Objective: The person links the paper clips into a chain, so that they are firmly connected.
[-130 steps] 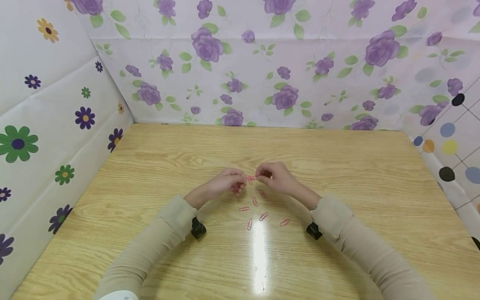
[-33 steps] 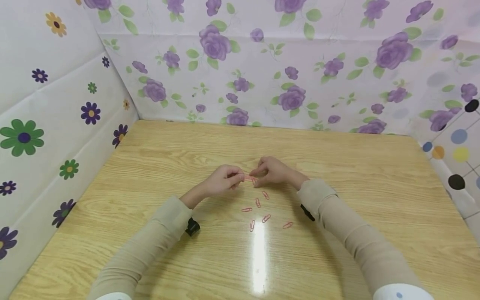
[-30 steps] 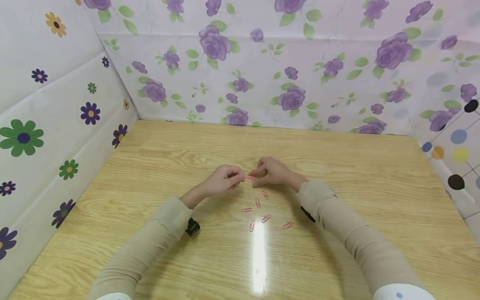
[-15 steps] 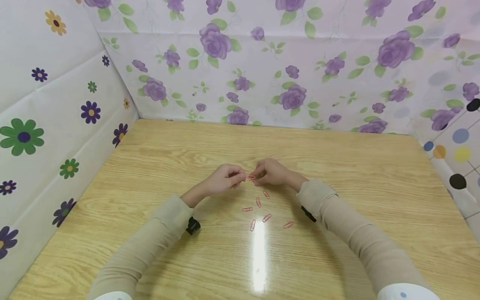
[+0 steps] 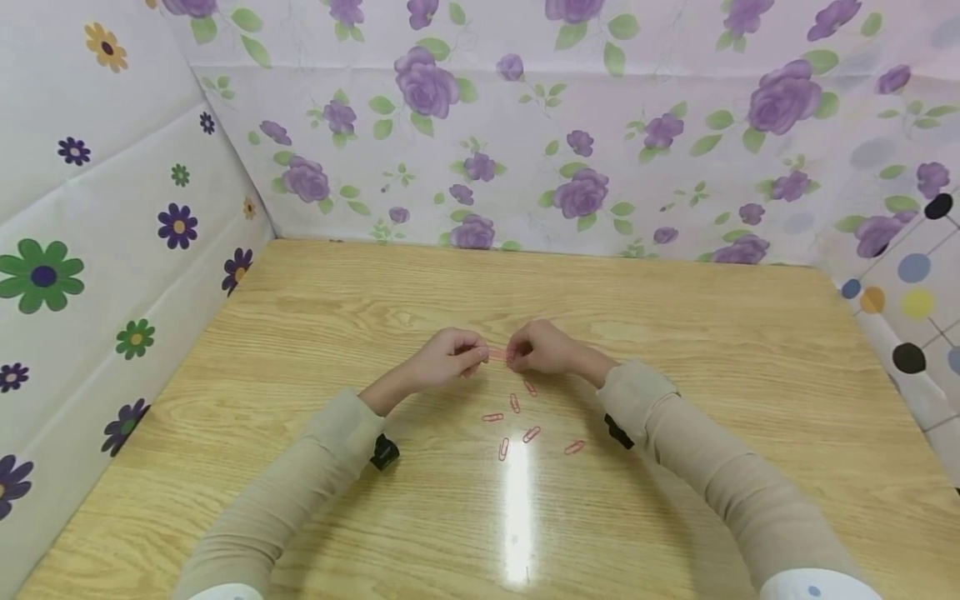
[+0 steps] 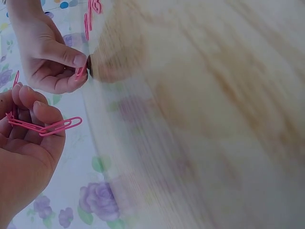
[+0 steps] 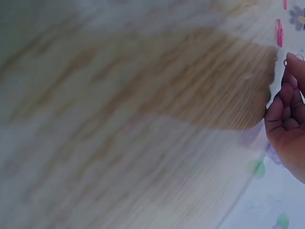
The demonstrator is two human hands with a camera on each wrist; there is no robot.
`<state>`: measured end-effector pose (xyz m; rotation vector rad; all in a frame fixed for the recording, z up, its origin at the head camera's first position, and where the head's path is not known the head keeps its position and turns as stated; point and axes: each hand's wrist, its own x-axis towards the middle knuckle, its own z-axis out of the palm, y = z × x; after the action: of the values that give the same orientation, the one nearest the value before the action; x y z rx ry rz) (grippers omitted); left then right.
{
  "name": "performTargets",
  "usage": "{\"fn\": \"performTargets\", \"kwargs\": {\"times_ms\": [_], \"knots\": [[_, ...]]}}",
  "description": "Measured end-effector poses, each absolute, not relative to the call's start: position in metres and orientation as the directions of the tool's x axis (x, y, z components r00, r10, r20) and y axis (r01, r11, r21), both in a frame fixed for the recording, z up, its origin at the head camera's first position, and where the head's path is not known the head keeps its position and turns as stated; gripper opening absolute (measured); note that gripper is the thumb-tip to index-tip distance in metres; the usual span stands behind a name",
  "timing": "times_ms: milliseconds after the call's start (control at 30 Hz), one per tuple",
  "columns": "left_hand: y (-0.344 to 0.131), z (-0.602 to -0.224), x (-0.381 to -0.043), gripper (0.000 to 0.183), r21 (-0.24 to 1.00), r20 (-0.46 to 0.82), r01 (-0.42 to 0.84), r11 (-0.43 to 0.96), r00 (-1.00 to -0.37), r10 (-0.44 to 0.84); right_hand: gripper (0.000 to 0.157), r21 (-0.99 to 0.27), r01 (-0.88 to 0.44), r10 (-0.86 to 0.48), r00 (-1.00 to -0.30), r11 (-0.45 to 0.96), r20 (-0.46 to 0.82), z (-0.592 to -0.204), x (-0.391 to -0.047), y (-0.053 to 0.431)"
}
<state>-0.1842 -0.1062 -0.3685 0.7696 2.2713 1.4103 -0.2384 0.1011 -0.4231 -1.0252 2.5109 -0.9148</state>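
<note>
Two beige sleeves, the left (image 5: 292, 483) and the right (image 5: 720, 479), slant in from the near side, each with a small black device (image 5: 386, 452) at the cuff. Beyond them the left hand (image 5: 453, 358) and right hand (image 5: 546, 348) face each other just apart, over the middle of the worktop (image 5: 337, 300). The left hand's thumb and forefinger pinch linked pink paper clips (image 6: 47, 130); the right hand's thumb and fingers are closed on a pink clip (image 6: 81, 72).

From the head only a short pink strip shows between the hands. The left wrist view adds clips joined end to end, trailing across the curled fingers of the left hand; whether the right hand's clip is hooked to them cannot be told. The right wrist view cuts that hand off at the edge, with a thin wire loop at its fingertip.

Nearer than the hands, six loose clips (image 5: 532, 434) lie scattered, the closest beside a bright glare (image 5: 517, 517). The right hand's fingers partly hide the held clips. At the far side hangs a purple-flowered cloth (image 5: 510, 150).
</note>
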Motion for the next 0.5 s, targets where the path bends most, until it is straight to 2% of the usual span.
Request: {"fn": "performTargets", "kwargs": {"times_ms": [200,500], "knots": [[-0.105,-0.368,-0.184,0.020,0.896,-0.012,0.266,0.355,-0.785,0.619,0.004,-0.673,-0.480,-0.671,-0.741,0.563,-0.034,-0.418,-0.237,0.107],[-0.103,-0.367,-0.182,0.020,0.891,-0.016,0.271,0.364,-0.783,0.622,0.004,-0.687,-0.493,-0.648,-0.761,0.534,0.043,-0.415,-0.234,0.119]]}}
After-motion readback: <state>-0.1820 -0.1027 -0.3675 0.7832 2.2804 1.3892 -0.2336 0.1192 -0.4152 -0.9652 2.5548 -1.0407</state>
